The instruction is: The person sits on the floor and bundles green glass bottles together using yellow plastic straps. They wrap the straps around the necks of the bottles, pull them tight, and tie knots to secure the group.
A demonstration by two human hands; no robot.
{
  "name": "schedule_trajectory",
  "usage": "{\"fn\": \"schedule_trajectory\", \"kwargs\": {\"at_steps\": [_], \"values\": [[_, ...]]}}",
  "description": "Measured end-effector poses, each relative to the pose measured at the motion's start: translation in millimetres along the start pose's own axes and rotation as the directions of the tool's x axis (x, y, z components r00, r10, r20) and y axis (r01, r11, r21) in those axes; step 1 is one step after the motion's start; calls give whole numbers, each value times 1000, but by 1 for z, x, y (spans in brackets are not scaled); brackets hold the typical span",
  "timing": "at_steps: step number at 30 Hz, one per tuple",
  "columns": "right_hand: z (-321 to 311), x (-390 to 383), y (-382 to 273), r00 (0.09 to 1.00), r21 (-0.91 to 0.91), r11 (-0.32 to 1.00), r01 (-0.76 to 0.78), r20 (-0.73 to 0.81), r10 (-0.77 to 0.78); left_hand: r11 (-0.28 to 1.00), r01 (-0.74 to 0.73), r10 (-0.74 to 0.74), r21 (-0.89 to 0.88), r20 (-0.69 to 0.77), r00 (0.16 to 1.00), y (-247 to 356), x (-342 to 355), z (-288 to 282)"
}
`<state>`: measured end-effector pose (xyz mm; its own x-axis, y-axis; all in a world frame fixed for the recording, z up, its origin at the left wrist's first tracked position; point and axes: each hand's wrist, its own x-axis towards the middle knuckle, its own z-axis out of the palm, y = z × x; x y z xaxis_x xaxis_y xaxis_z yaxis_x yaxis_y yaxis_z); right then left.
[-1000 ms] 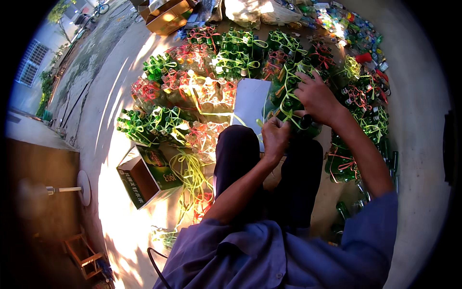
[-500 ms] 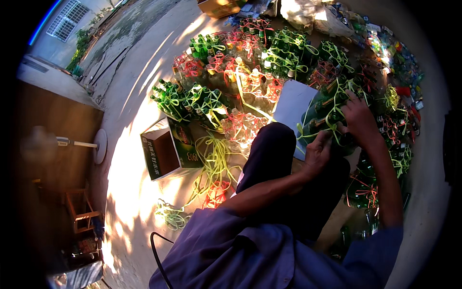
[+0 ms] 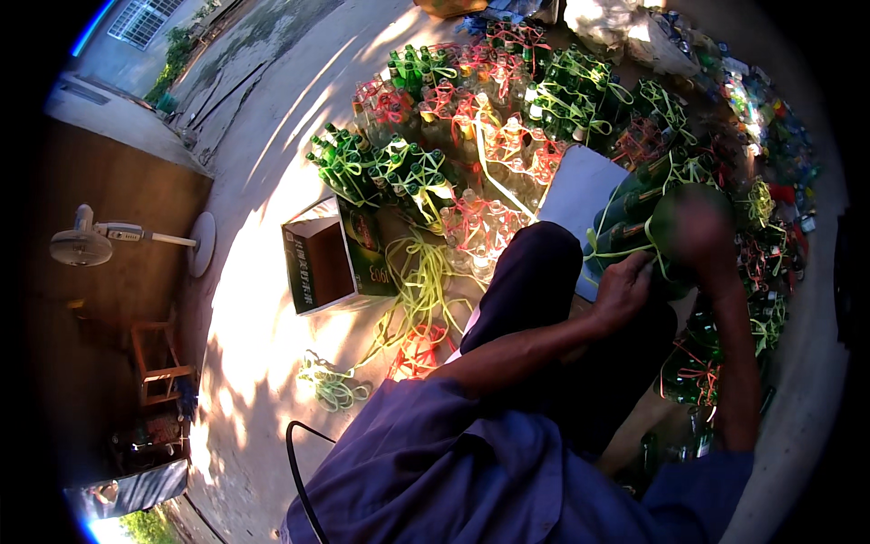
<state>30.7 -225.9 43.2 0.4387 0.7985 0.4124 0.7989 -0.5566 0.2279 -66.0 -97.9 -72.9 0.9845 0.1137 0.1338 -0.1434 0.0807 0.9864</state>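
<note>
A bundle of green glass bottles lies tilted by my knees, wrapped in a yellow-green plastic strap. My left hand is closed at the bundle's near edge, its fingertips pinching the strap. Over the right side of the bundle is my right hand, smeared by a blur, so its fingers cannot be made out. Beneath the bottles, a pale flat board sticks out on the left. Part of the bundle is hidden behind my right hand.
Strapped bundles of green bottles and clear bottles stand ahead. An open carton sits left, beside loose yellow-green straps and a pale green coil. A fan stands far left. More bottles lie at right.
The view has shifted, so the scene sits further right and the fan's head shows. My right hand, earlier gripping at the strap, is now blurred. My left hand stays at the bundle's near edge.
</note>
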Motion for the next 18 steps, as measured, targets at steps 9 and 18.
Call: {"fn": "schedule_trajectory", "kwargs": {"at_steps": [9, 18], "values": [[-9, 3, 0, 997, 9, 1000, 13, -76, -13, 998, 13, -18, 69, 66, 998, 11, -5, -4], [-15, -3, 7, 997, 133, 990, -52, -47, 58, 997, -12, 7, 70, 79, 997, 8, -2, -6]]}}
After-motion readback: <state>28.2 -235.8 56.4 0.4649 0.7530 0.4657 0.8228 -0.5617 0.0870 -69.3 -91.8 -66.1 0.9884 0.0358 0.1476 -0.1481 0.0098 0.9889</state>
